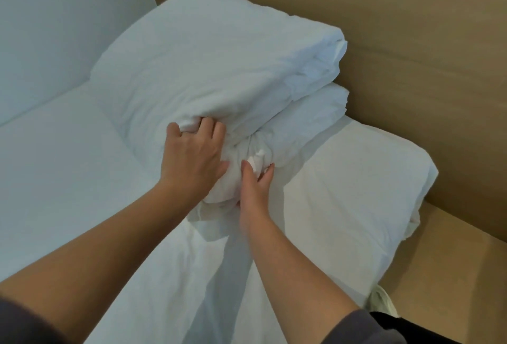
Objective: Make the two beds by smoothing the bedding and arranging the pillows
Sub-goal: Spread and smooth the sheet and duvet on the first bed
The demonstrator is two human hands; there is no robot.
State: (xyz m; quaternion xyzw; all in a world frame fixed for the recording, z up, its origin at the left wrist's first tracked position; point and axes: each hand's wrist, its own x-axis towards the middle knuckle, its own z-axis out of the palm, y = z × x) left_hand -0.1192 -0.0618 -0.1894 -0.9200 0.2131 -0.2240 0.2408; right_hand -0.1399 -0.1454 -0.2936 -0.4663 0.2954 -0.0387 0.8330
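Both hands: I see them close together at the near edge of a pillow stack, bare forearms reaching in from the bottom of the view, with dark sleeves [370, 327] at the elbows.
Left hand [192, 157]: its fingers are curled into a fold at the near edge of the top pillow [208, 58] and grip the cloth; the thumb points toward the other hand.
Right hand [256, 183]: thumb and fingers are wrapped round a bunched corner [256, 155] of white cloth just below the top pillow. I cannot tell which pillow that corner belongs to.
Top pillow: white and creased, it lies on the second pillow [307, 121], and its far end reaches the headboard [384, 28].
Second pillow: mostly covered; only its right side shows, next to the headboard.
Flat pillow [356, 184]: lies on the bed to the right of the hands, its long side along the headboard and its open end toward the right.
Duvet [192, 275]: white and wrinkled, spread under and between my view of the forearms.
Sheet [55, 179]: smooth and white, to the left of the stack.
Headboard: a plain tan panel across the top right.
Wall [55, 28]: white, at the upper left, meeting the headboard behind the stack.
Ledge [452, 275]: a tan surface at the lower right, beside the bed.
Pale item [381, 302]: sits at the bed's right edge; I cannot tell what it is.
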